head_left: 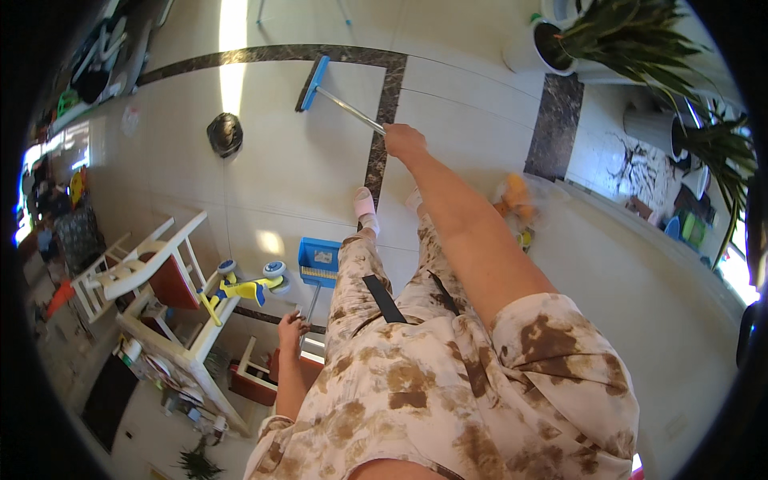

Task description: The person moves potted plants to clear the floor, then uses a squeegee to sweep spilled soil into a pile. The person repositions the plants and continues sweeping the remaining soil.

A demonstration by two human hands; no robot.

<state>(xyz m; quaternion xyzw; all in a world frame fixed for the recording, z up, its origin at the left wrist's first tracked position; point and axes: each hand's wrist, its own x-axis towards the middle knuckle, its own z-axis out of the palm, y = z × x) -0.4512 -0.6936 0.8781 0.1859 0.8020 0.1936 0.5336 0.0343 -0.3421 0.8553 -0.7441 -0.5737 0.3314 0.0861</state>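
Note:
My right hand (405, 143) grips the metal handle of a broom (315, 84) with a blue head and dark bristles. The broom head rests on the pale tiled floor, inside a dark marble border. At my left side, my left hand (293, 329) holds the upper end of the grey handle of a blue dustpan (321, 259). The dustpan has a yellowish comb strip and is beside my leg. A crumpled black plastic bag (225, 134) lies on the floor to the left of the broom head.
A yellow and blue toddler ride-on (246, 290), white wooden chairs (150, 270) with red seats and a table (198, 360) stand at the left. Potted plants (555, 48) line the upper right. A clear plastic bag with orange things (519, 198) sits near my right foot.

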